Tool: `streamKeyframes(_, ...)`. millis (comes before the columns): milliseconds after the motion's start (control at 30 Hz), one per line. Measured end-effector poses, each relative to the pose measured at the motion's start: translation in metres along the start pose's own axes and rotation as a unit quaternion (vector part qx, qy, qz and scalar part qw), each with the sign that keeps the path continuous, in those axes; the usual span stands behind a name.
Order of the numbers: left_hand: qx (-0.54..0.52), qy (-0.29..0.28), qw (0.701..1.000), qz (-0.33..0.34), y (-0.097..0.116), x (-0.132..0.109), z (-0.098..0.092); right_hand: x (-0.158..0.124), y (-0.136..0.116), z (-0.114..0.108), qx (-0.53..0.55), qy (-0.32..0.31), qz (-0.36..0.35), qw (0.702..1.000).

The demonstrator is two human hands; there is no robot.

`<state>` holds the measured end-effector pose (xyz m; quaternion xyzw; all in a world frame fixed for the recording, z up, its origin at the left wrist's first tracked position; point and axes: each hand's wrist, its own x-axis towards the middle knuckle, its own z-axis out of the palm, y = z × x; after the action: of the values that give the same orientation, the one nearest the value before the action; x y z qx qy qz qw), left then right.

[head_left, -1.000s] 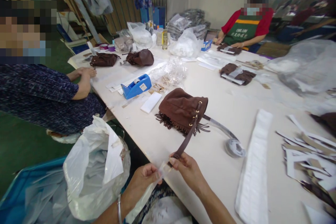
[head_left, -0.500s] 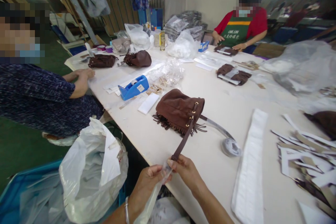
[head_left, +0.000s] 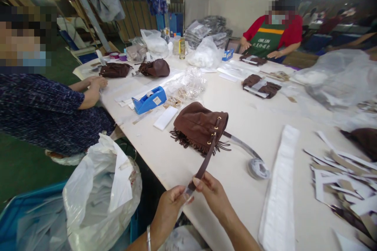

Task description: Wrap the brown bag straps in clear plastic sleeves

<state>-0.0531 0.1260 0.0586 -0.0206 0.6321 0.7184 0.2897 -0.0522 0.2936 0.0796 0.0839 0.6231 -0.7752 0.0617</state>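
A brown drawstring bag (head_left: 200, 125) with fringe and gold eyelets lies on its side on the table. Its brown strap (head_left: 208, 157) runs toward me over the front edge. My right hand (head_left: 213, 194) pinches this strap between thumb and fingers. Just left of it, my left hand (head_left: 171, 206) is closed on the strap's end, where a clear plastic wrap covers it; part of the wrap is hidden by the fingers. From the bag's far side comes another strap length, wrapped in plastic and ending in a grey coil (head_left: 259, 168).
Left of the bag are a white pad (head_left: 165, 117) and a blue tape dispenser (head_left: 149, 100). A long white folded strip (head_left: 279, 188) and paper scraps (head_left: 341, 180) lie right. A white plastic sack (head_left: 100, 196) stands below the table edge. Two co-workers sit around the table.
Both hands have shifted slightly along the strap's end, and more of the brown strap shows near my fingers. Less of the plastic wrap hangs below my left hand. The bag stays in place.
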Motion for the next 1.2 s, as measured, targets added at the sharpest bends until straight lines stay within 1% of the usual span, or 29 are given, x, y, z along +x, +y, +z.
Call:
streamKeyframes(67,0.004,-0.008,1.000,0.003,0.001,-0.001,0.002,0.000,-0.002,-0.003,0.013,-0.012,-0.008,1.000)
streamKeyframes(133,-0.004,-0.015,1.000,-0.010,0.005,-0.004,0.006,0.000,-0.004,-0.006,0.013,-0.017,-0.009,1.000)
streamKeyframes(200,-0.040,-0.027,0.998,-0.038,0.010,-0.007,0.011,-0.002,-0.005,-0.010,0.003,-0.014,-0.011,1.000)
streamKeyframes(267,-0.098,-0.043,0.991,-0.077,0.015,-0.011,0.014,-0.004,-0.006,-0.013,-0.009,-0.016,-0.010,1.000)
streamKeyframes(367,-0.197,-0.094,0.967,-0.132,0.023,-0.014,0.013,-0.006,-0.010,-0.015,-0.012,-0.031,0.000,0.999)
streamKeyframes(467,-0.273,-0.162,0.931,-0.182,0.026,-0.012,0.007,-0.008,-0.016,-0.017,0.004,-0.053,0.010,0.999)
streamKeyframes(533,-0.300,-0.185,0.914,-0.201,0.026,-0.008,0.003,-0.008,-0.021,-0.018,0.017,-0.074,0.019,0.997)
streamKeyframes(567,-0.305,-0.190,0.911,-0.203,0.025,-0.007,0.002,-0.008,-0.023,-0.019,0.023,-0.084,0.024,0.996)
streamKeyframes(600,-0.306,-0.193,0.910,-0.202,0.025,-0.005,0.002,-0.008,-0.025,-0.020,0.027,-0.091,0.029,0.995)
streamKeyframes(667,-0.294,-0.187,0.918,-0.187,0.026,-0.002,0.003,-0.008,-0.027,-0.021,0.023,-0.089,0.038,0.995)
streamKeyframes(800,-0.239,-0.144,0.951,-0.137,0.029,-0.001,0.010,-0.008,-0.026,-0.022,-0.018,-0.034,0.074,0.996)
streamKeyframes(867,-0.220,-0.125,0.960,-0.123,0.030,0.000,0.014,-0.008,-0.025,-0.020,-0.018,-0.013,0.099,0.995)
streamKeyframes(933,-0.211,-0.118,0.963,-0.115,0.030,0.000,0.018,-0.008,-0.024,-0.019,0.003,-0.010,0.118,0.993)
streamKeyframes(1067,-0.207,-0.130,0.964,-0.103,0.032,0.002,0.025,-0.009,-0.024,-0.015,0.053,-0.015,0.141,0.988)
streamKeyframes(1133,-0.200,-0.129,0.967,-0.095,0.033,0.005,0.028,-0.008,-0.025,-0.014,0.056,-0.018,0.136,0.989)
streamKeyframes(1200,-0.185,-0.121,0.972,-0.084,0.031,0.008,0.030,-0.008,-0.026,-0.015,0.043,-0.018,0.116,0.992)
